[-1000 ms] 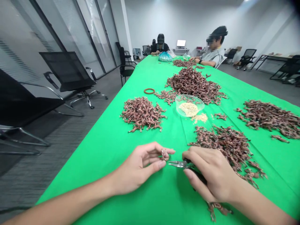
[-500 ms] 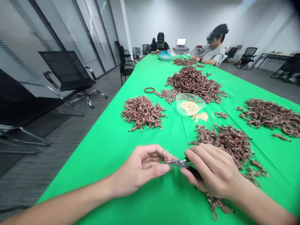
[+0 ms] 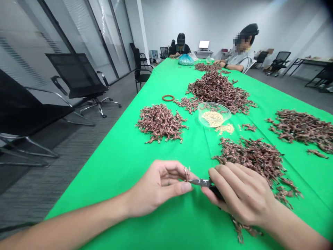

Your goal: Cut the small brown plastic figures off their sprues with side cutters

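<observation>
Between thumb and fingers, my left hand (image 3: 161, 189) pinches a small brown figurine (image 3: 187, 174), its thin pale legs sticking up. My right hand (image 3: 239, 194) is closed around the black handles of a pair of pliers (image 3: 202, 182). The metal jaws point left and touch the figurine; whether they grip it is too small to tell. Under and behind my right hand lies a heap of similar brown figurines (image 3: 253, 156), animal-like with thin legs. Another figurine heap (image 3: 161, 123) sits beyond my left hand.
A clear plastic bowl (image 3: 227, 116) holds beige bits, with some spilled beside it. A large figurine pile (image 3: 218, 90) lies behind it, another heap (image 3: 307, 128) at right. A brown ring (image 3: 168, 98) and a blue bag (image 3: 186, 59) are farther back. Two people sit at the green-covered table (image 3: 111, 166).
The whole view has shifted slightly, so things appear a little farther right. The plier jaws look more closed at the figurine. Both hands keep their holds.
</observation>
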Available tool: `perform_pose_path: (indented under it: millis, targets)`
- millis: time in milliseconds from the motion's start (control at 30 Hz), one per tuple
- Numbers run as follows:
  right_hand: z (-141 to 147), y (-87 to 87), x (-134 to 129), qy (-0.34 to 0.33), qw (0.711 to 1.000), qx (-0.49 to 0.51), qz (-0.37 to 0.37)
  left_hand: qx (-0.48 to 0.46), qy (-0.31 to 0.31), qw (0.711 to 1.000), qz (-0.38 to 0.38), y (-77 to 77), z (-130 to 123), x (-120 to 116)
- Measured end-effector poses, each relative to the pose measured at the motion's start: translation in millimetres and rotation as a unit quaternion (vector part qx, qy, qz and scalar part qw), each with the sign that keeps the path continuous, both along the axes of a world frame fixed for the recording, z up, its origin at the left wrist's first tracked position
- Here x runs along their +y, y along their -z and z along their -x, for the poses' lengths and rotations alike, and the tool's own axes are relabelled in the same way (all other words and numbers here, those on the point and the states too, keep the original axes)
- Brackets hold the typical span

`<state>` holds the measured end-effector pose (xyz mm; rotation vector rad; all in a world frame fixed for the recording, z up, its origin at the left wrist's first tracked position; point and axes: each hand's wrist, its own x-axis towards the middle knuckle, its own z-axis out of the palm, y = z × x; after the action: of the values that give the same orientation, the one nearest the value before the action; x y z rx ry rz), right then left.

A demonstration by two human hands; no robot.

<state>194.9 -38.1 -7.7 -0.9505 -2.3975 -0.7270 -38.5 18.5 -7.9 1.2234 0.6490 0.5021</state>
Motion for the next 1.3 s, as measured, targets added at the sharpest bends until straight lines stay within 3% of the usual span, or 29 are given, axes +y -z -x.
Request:
perform_pose_path:
  millis: [167,333,600,700,833,1033,1300]
  targets:
    - [7.5,2.4,-1.6,0.028,0.99,0.076,0.115,0.031,-0.006,0.998,-0.057,-1.3,-0.7,2.4]
    - [8.1,4.6,-3.5,0.039,0.95,0.149,0.273,0.033,-0.006,0.995,-0.095,-3.0,-1.0,3.0]
    - [7.2,4.7,-0.5,0.027,0.919,0.209,0.333,0.049,-0.021,0.992,-0.114,-4.1,-0.9,5.4]
    - [4.6,5.6,3.1,0.022,0.92,0.233,0.315,0.039,-0.044,0.997,-0.048,2.3,-0.3,9.2]
    - [1.8,8.5,4.4,0.022,0.954,0.206,0.217,0.019,-0.08,0.997,0.016,11.0,0.6,13.0]
    - [3.7,7.0,0.9,0.029,0.991,0.119,0.058,0.01,-0.09,0.995,0.031,7.4,-2.4,10.7]
    - [5.0,6.0,1.3,0.011,0.997,0.075,0.025,-0.013,-0.085,0.996,0.012,5.3,-3.5,5.6]
